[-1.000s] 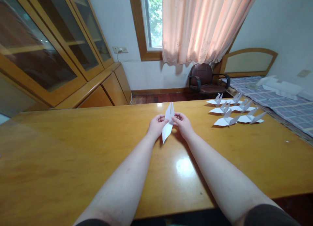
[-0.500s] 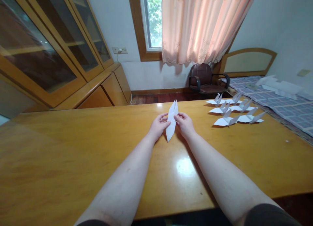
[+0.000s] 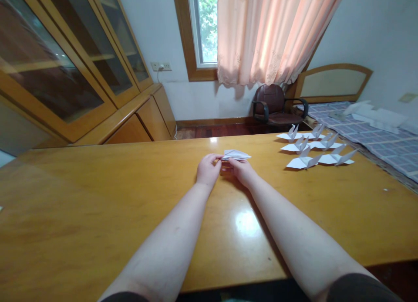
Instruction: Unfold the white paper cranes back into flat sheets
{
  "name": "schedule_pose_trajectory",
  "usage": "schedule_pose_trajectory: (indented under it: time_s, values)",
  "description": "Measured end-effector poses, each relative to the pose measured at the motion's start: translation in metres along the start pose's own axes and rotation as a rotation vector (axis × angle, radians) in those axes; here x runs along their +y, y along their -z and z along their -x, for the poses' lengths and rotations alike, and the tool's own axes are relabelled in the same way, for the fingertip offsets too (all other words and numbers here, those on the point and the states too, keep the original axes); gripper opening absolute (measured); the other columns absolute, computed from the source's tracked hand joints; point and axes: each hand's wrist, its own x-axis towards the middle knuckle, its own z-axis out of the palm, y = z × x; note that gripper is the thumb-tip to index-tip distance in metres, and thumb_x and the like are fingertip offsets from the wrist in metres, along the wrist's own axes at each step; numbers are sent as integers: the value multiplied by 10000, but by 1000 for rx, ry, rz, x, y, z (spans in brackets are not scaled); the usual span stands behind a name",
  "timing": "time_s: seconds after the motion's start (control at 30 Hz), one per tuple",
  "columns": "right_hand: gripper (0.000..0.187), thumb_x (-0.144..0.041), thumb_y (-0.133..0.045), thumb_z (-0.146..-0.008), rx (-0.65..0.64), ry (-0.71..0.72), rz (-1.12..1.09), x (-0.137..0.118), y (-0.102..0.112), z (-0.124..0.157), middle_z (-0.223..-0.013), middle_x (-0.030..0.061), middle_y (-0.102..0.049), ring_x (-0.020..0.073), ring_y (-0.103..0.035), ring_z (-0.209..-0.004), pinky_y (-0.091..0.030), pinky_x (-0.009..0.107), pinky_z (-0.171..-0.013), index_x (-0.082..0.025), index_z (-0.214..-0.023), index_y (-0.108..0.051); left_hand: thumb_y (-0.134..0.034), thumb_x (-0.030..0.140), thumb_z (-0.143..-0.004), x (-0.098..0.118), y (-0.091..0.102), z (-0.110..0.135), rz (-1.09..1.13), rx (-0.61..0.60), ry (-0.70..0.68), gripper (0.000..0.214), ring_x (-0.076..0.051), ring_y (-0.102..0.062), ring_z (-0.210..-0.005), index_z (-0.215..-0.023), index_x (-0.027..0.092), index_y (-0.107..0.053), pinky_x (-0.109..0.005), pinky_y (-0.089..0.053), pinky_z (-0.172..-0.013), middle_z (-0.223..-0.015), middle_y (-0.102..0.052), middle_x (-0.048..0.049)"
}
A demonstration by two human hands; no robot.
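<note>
A white piece of folded paper is held a little above the wooden table, lying sideways with a narrow point toward the right. My left hand pinches its left end between thumb and fingers. My right hand grips its lower edge near the middle, thumb on the near side. Some fingers of both hands are hidden behind the paper or the hands. Several finished paper cranes stand in rows at the table's far right, apart from my hands.
Beyond the table's far edge stands a brown armchair. A bed with a checked cover lies to the right, with white things on it. A glass-door cabinet lines the left. A tiny white scrap lies near the table's right side.
The folded paper has turned from upright, split tips pointing away, to lying sideways with its layered edge toward me. Both hands have shifted their hold on it. The cranes stay put.
</note>
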Motion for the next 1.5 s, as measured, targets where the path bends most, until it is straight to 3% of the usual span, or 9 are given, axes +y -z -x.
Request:
schedule_pose_trajectory:
  time_s: [0.17,0.27,0.43,0.57,0.9,1.07,1.23,1.33,1.5]
  values:
    - [424,-555,-650,-709,43,-21,-83,1,5,-7,-915,65,-703,174,-651,-752,-529,308,-676,-186,-919,-651,-615,213,-768,-1,-4,1,-36,-84,-39,170,-181,-600,-925,-925,223,-680,-337,-445,-892,-945,-686,-34]
    - [433,-570,-645,-703,105,-27,-19,3,6,-9,-841,54,-703,157,-637,-661,-520,286,-616,-182,-894,-644,-626,271,-766,1,-4,1,24,-130,-11,93,-193,-590,-876,-823,212,-668,-339,-443,-849,-883,-668,-44]
    - [462,-624,-603,-711,135,-29,145,4,4,-6,-699,61,-685,148,-613,-561,-487,259,-530,-171,-797,-633,-638,227,-737,6,-2,1,72,-23,138,172,-148,-541,-693,-906,204,-619,-294,-451,-715,-846,-604,-25]
    - [492,-662,-603,-684,143,-33,176,3,4,-6,-599,47,-658,139,-575,-484,-470,257,-487,-176,-753,-626,-611,177,-749,7,-2,2,11,-32,29,305,-159,-544,-789,-1049,233,-626,-305,-449,-802,-1020,-592,-52]
    - [498,-665,-618,-668,134,-79,150,6,6,-9,-584,53,-652,147,-595,-478,-518,275,-505,-169,-710,-620,-577,187,-773,4,-2,1,-5,-99,-56,251,-190,-560,-908,-1007,230,-654,-325,-426,-878,-975,-634,-50]
    - [679,-790,-413,-710,131,-85,158,12,10,-11,-588,87,-664,175,-632,-515,-508,275,-505,-155,-749,-651,-581,176,-743,5,-3,0,43,-74,29,118,-180,-559,-851,-837,209,-644,-314,-437,-818,-888,-635,-39]
    - [731,-823,-341,-706,197,-37,92,12,14,-13,-765,105,-706,207,-663,-613,-513,302,-507,-170,-845,-640,-593,199,-713,5,-8,-1,306,-119,222,79,-134,-541,-701,-791,194,-608,-260,-434,-698,-746,-607,6]
    - [640,-769,-426,-710,216,-55,82,8,11,-11,-744,97,-701,212,-652,-606,-510,313,-504,-174,-825,-632,-589,217,-711,5,-9,-1,426,-142,288,76,-118,-528,-657,-780,187,-582,-239,-425,-663,-691,-583,23]
    - [252,-378,-694,-641,234,-4,181,0,3,-6,-636,11,-651,128,-568,-521,-436,227,-479,-178,-775,-617,-590,240,-704,7,-8,-1,577,-154,327,97,-117,-532,-674,-777,187,-555,-229,-422,-662,-699,-577,28]
